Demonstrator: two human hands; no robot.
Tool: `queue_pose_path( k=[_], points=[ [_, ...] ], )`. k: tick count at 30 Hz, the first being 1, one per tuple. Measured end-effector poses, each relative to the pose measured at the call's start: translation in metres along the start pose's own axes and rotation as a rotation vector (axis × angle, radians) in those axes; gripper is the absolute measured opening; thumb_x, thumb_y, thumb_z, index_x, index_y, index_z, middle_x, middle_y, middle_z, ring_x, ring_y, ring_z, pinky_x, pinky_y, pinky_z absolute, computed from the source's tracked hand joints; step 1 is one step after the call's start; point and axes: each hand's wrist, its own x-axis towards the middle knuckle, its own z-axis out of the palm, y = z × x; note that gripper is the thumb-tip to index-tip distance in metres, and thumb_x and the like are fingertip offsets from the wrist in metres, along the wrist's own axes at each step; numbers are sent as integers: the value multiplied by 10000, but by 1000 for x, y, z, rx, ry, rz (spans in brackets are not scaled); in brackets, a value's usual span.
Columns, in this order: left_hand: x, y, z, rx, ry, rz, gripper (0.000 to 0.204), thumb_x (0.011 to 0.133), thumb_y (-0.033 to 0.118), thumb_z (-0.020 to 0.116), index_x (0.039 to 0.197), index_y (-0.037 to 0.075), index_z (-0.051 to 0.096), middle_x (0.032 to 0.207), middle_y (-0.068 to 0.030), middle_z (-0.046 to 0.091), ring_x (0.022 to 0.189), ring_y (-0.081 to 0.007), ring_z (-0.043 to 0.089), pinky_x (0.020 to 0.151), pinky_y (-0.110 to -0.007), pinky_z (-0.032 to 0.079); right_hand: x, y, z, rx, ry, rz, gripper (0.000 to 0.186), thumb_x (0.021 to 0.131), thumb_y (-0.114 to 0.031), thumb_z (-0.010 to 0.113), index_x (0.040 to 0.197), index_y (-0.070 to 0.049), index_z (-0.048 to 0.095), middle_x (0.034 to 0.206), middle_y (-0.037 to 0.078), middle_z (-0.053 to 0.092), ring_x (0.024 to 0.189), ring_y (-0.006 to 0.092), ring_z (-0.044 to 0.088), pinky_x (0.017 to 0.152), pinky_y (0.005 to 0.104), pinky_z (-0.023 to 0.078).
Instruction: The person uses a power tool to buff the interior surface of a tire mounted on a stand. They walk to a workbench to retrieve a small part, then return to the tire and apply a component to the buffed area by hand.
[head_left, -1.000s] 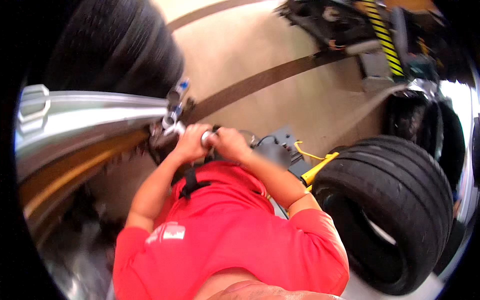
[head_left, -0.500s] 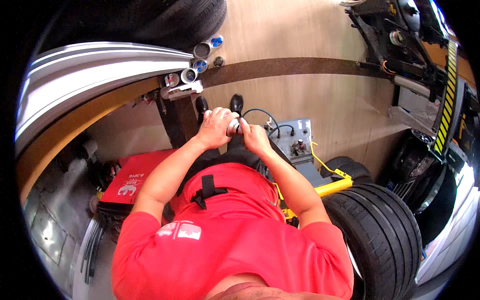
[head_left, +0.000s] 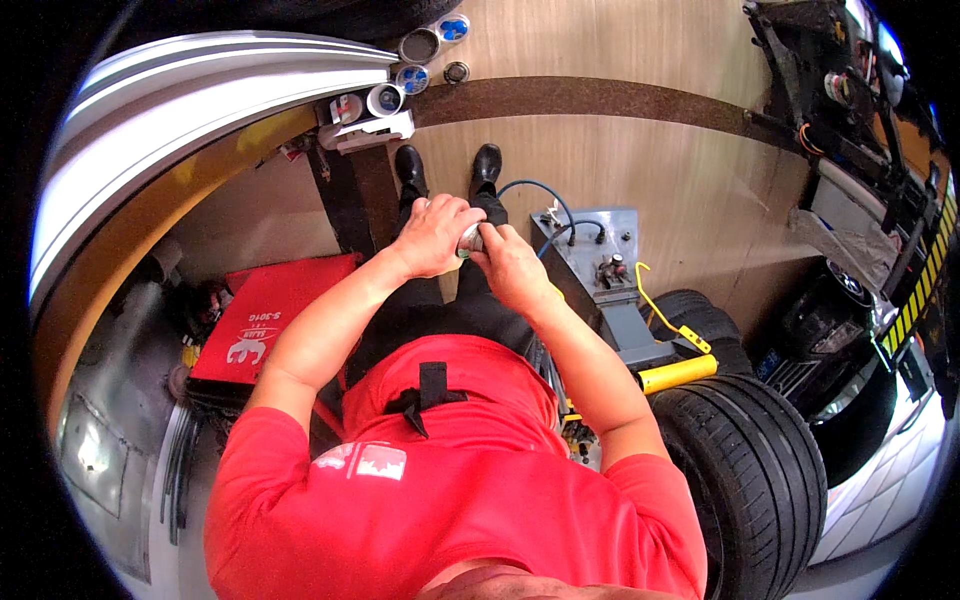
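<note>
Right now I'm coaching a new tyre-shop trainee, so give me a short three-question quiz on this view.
1. True or false: both hands meet on one small round metal part.
2. Which lies to the person's left? A) red case B) tyre C) grey unit
3. What colour is the handle beside the tyre?

Key:
1. True. The left hand and right hand close around it in front of the body.
2. A. The red case is on the left; the tyre and grey unit are on the right.
3. Yellow, the handle.
</note>
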Motion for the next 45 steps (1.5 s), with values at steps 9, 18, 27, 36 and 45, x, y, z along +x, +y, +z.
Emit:
queue_pose_path(
  k=[9,18,27,36,45],
  points=[
    [7,0,15,178,212,20,682,523,146,762,1162,154,524,1111,-84,500,1098,-291,465,888,-454,326,27,33,26,870,-130,806,582,959,-484,369,749,18,576,581,81,550,421,164,534,347,298,395],
    [25,-39,49,53,169,8,670,535,141,758,1159,153,515,1117,-79,497,1115,-284,458,904,-455,313,41,65,51,193,146,180,343,865,-284,611,987,35,583,734,170,618,662,350,625,615,381,509],
    [47,-86,87,-51,27,-121,596,594,114,733,1152,149,525,1097,-80,518,1109,-294,472,914,-447,315,79,95,82,242,100,322,370,892,-313,537,883,54,588,825,250,636,855,434,606,742,459,481],
    [86,-140,145,239,286,-101,403,713,137,629,1112,151,568,1115,-87,511,1119,-292,455,938,-515,277,157,158,128,1316,37,1043,418,903,-406,540,692,-47,515,568,31,486,438,147,472,394,303,363],
    [99,-208,253,70,78,-709,629,727,277,705,1283,144,442,1261,-155,441,1229,-357,381,1003,-569,260,299,268,235,206,134,617,387,815,-345,649,865,25,548,798,230,634,751,351,640,646,429,501]
  ],
)
